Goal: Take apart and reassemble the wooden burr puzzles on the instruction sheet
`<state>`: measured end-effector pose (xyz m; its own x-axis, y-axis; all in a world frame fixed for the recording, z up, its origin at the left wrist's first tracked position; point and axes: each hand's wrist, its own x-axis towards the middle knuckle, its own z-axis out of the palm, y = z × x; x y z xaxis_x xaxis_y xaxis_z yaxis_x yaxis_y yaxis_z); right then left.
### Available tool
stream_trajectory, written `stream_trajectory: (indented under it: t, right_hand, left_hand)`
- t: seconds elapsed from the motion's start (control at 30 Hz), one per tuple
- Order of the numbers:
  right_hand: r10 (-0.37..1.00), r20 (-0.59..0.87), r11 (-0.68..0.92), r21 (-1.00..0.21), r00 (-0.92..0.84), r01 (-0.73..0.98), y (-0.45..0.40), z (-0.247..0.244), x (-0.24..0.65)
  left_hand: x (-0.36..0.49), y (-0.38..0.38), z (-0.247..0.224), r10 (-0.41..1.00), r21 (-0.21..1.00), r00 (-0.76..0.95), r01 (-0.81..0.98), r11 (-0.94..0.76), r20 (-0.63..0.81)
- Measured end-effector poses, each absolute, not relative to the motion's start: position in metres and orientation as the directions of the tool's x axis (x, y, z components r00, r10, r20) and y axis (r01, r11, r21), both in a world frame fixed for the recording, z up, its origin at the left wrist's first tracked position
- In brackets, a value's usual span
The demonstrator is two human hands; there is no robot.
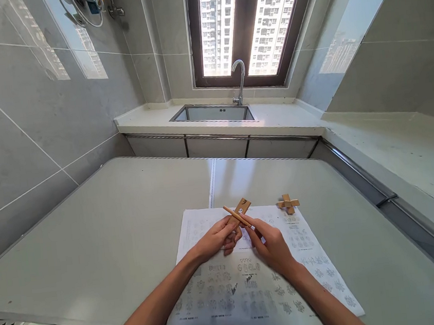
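Observation:
Over a printed sheet (256, 313), both my hands are together at its upper middle. My left hand (224, 238) is closed on a flat wooden piece (243, 205) with a dark mark near its upper end. A thin wooden stick (233, 213) lies slantwise across that piece, pinched at its lower right end by my right hand (270, 240). Whether the stick touches the flat piece is hard to tell. To the right, at the sheet's top corner, sits a cross-shaped assembly of wooden pieces (288, 203), apart from both hands.
The sheet rests on a large pale table (104, 236) with a seam running away from me. Beyond it are a white counter (285, 111), a steel sink (212, 112) and a tap (240, 80) below a window. Tiled walls stand on both sides.

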<state>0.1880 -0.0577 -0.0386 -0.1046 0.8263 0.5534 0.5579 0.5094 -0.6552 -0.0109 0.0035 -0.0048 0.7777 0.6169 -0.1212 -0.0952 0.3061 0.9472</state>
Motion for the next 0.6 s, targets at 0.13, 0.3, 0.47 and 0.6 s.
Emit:
stream_trajectory:
  t: [0.13,0.3,0.47,0.6]
  right_hand:
    - [0.849,0.516,0.488,-0.685,-0.113,0.54,-0.0587,-0.0376,0.188]
    - [0.871,0.477,0.466,-0.728,-0.117,0.503,-0.0591,-0.0363,0.1887]
    - [0.874,0.477,0.451,-0.72,-0.095,0.528,-0.0575,-0.038,0.1887]
    - [0.874,0.478,0.43,-0.685,-0.082,0.588,-0.0538,-0.0403,0.1893]
  left_hand:
    - [-0.0102,0.0036,-0.0053,0.611,0.968,0.789,-0.098,0.23,-0.065]
    - [-0.0098,0.0043,-0.0111,0.61,0.976,0.791,-0.097,0.193,-0.042]
    - [-0.0079,0.0056,-0.0092,0.666,0.953,0.742,-0.15,0.264,-0.068]
    - [-0.0086,0.0115,-0.0074,0.799,0.902,0.597,-0.301,0.309,-0.074]
